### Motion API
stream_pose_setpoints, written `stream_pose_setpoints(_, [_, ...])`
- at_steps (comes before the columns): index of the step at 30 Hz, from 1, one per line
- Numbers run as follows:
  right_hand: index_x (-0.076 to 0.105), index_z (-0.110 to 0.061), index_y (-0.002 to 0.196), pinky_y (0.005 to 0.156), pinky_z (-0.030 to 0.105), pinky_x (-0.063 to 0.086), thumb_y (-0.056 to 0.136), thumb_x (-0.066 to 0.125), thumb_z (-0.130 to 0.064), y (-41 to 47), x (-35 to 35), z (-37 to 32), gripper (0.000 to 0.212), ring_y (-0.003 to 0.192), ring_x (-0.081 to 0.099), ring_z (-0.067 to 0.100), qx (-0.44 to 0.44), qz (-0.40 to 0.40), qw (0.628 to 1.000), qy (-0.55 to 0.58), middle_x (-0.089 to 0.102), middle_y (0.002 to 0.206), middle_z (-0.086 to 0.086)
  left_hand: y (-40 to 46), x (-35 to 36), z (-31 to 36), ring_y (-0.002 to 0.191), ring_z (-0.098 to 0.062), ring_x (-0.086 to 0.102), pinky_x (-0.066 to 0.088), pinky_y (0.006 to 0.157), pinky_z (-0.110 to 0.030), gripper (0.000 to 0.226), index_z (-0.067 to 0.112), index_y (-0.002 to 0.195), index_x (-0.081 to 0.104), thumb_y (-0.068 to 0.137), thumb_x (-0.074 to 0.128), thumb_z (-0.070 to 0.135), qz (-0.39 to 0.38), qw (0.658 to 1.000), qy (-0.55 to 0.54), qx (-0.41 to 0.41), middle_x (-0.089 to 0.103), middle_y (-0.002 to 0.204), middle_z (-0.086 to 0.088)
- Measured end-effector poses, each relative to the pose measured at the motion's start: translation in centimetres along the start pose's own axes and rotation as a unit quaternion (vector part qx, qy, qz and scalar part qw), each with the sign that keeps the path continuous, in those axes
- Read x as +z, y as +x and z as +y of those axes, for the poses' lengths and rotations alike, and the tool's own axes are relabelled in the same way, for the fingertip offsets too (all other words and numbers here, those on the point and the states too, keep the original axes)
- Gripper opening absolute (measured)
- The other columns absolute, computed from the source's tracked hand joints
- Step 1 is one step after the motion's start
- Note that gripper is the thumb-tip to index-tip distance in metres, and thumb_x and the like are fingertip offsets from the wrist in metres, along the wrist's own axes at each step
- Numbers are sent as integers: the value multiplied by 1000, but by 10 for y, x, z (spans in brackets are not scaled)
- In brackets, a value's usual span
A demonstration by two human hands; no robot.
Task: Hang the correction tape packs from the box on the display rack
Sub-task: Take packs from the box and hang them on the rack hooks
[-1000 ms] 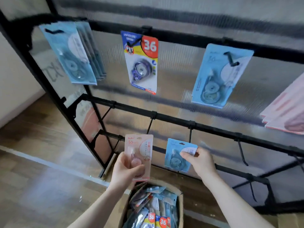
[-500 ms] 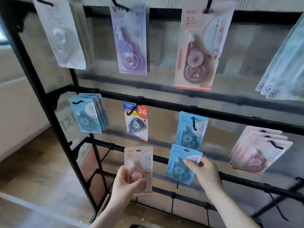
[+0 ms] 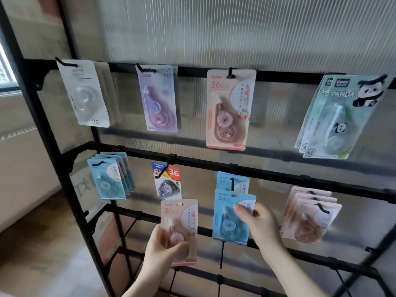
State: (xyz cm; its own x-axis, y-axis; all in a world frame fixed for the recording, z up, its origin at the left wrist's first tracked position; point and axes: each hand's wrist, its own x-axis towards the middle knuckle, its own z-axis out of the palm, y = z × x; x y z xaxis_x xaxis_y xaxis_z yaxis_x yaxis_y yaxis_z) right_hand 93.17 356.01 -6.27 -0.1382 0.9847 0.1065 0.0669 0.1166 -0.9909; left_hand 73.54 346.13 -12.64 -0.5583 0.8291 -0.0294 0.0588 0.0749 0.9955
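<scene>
Holding two packs: your right hand (image 3: 260, 224) pinches the blue pack (image 3: 230, 219) by its upper right edge, just below the matching blue pack on its hook (image 3: 232, 182). Your left hand (image 3: 164, 247) grips the pink pack (image 3: 182, 230) from below. Box not in view. For the blue one, line its top hole with the hook tip, tilt the top edge toward you, slide it straight back. Pinch nearer the hole for control. The pink pack matches the one on the top rail (image 3: 230, 109) and the stack at right (image 3: 310, 217). Mind the black rack (image 3: 278, 174) bars.
</scene>
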Motion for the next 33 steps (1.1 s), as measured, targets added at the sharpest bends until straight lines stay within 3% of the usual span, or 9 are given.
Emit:
stream_pose_setpoints(2, [67,-17,85,51,10,45,86,67,-17,2,2,-4,2,81,65,5,-9,1,1000,3,70,87,-8,1,0,4,62,-7,61,49,54,-17,34,-3,88,52,67,77,-10,-5,1000,4,6,63,72,-6])
stream_pose_setpoints(6, [65,-21,81,52,11,48,87,65,-16,7,8,-6,8,74,65,-1,-12,0,1000,14,69,85,-12,7,3,7,58,-5,57,48,54,-17,41,-1,83,50,59,84,-3,-1,1000,-3,14,59,59,6])
stream_pose_setpoints(10, [64,-17,80,48,12,46,88,64,-17,11,10,-4,8,64,65,-4,-4,9,1000,30,70,81,-7,11,4,8,65,-10,62,50,60,-23,53,2,88,54,44,80,17,-7,1000,-12,-6,64,71,-3])
stream_pose_setpoints(18, [63,-16,78,51,16,48,89,63,-15,14,4,5,11,68,67,2,6,-1,1000,25,70,78,-6,19,14,9,76,-20,64,53,70,-32,44,4,90,54,59,85,1,-12,1000,5,13,66,84,-14])
stream_pose_setpoints(23, [64,-7,81,49,12,44,89,62,-13,24,2,9,11,64,64,-1,-12,13,1000,-14,68,77,-8,19,21,14,72,-12,65,52,64,-25,49,7,92,56,49,79,12,-26,1000,0,10,68,82,-5])
stream_pose_setpoints(26, [61,-15,81,49,13,45,88,64,-13,32,5,13,8,73,65,7,-23,27,998,-43,67,81,-8,21,21,13,72,-11,67,52,62,-24,47,8,93,55,56,85,3,-35,999,-2,2,69,81,-4])
stream_pose_setpoints(27, [62,-20,87,54,18,50,86,66,-12,35,7,15,9,81,66,9,-30,31,998,-51,68,88,-9,23,21,12,72,-12,67,52,62,-24,46,8,92,55,58,85,2,-36,999,-3,1,69,80,-3])
stream_pose_setpoints(29, [58,-25,110,69,32,57,84,68,-11,39,10,17,31,92,64,10,-53,43,995,-72,63,104,-15,26,20,12,72,-11,67,52,61,-23,46,8,92,55,58,85,1,-35,999,-7,-3,69,78,-2])
stream_pose_setpoints(33, [40,-26,140,83,34,50,82,69,-7,47,16,17,68,104,49,6,-109,85,979,-151,47,119,-18,28,18,16,73,-10,68,53,61,-21,41,9,96,56,66,79,-7,-39,999,-6,-8,69,84,-4])
